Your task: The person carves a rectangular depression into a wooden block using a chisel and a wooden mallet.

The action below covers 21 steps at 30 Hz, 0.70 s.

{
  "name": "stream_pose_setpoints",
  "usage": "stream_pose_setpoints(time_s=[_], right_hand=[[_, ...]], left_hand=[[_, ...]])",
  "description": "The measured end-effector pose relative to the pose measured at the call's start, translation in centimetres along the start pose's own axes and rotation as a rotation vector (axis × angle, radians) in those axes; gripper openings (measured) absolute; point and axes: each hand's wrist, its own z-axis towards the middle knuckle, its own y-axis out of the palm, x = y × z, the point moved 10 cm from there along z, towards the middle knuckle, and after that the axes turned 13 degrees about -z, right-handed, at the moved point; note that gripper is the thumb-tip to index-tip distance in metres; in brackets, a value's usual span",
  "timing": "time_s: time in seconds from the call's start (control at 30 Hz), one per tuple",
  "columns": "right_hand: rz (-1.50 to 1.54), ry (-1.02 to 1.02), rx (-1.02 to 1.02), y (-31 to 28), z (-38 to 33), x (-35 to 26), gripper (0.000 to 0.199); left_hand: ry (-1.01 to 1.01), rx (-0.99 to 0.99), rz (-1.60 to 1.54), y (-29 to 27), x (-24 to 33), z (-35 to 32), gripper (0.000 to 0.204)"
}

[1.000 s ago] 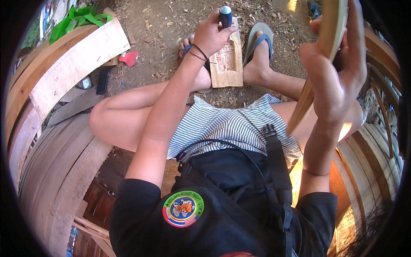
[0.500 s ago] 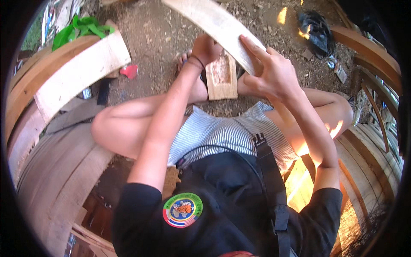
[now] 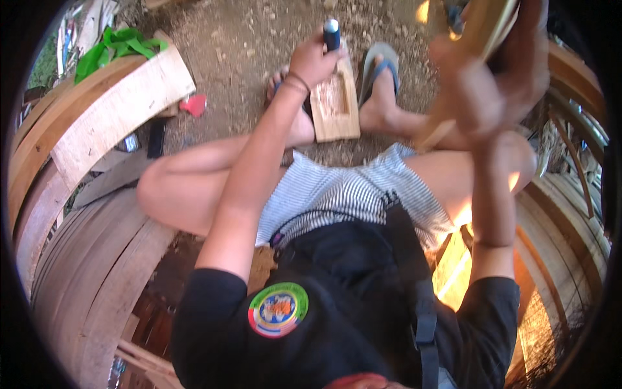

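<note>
My left hand [image 3: 312, 59] is closed around a dark blue tool handle [image 3: 332, 34], held upright over a small wooden block [image 3: 335, 105] that lies on the dirt between my sandalled feet. My right hand [image 3: 487, 84] is raised at the upper right, blurred, gripping a long pale wooden strip [image 3: 468, 71] that slants up out of view. I am seated, knees bent, in striped shorts and a black shirt.
Curved wooden planks [image 3: 84, 259] stack at the left, with a pale flat board [image 3: 116, 117] leaning on them. A green cloth [image 3: 116, 45] and a small red object [image 3: 194, 105] lie on the dirt. More bent wooden slats [image 3: 570, 201] fill the right side.
The wooden strip, which lay across the top centre half a second ago, has swung up to the right with my right hand. My left hand shows the blue handle again above the block.
</note>
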Motion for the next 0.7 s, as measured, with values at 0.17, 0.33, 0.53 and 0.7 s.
stream_pose_setpoints(time_s=[0.17,0.33,0.53,0.7], right_hand=[[-0.563,-0.129,-0.217,5.7,-0.8,3.8,0.075],[-0.424,-0.178,0.138,3.2,-2.5,3.1,0.077],[-0.563,-0.126,0.054,1.6,0.3,4.5,0.074],[-0.102,0.206,0.166,-2.8,2.5,9.2,0.075]], left_hand=[[0.218,0.115,0.144,-1.6,0.3,0.6,0.044],[0.08,0.055,-0.014,-1.0,1.7,0.6,0.036],[0.085,0.079,0.066,-0.7,-1.0,0.3,0.05],[0.049,0.207,-0.135,-0.7,-0.1,-0.5,0.036]])
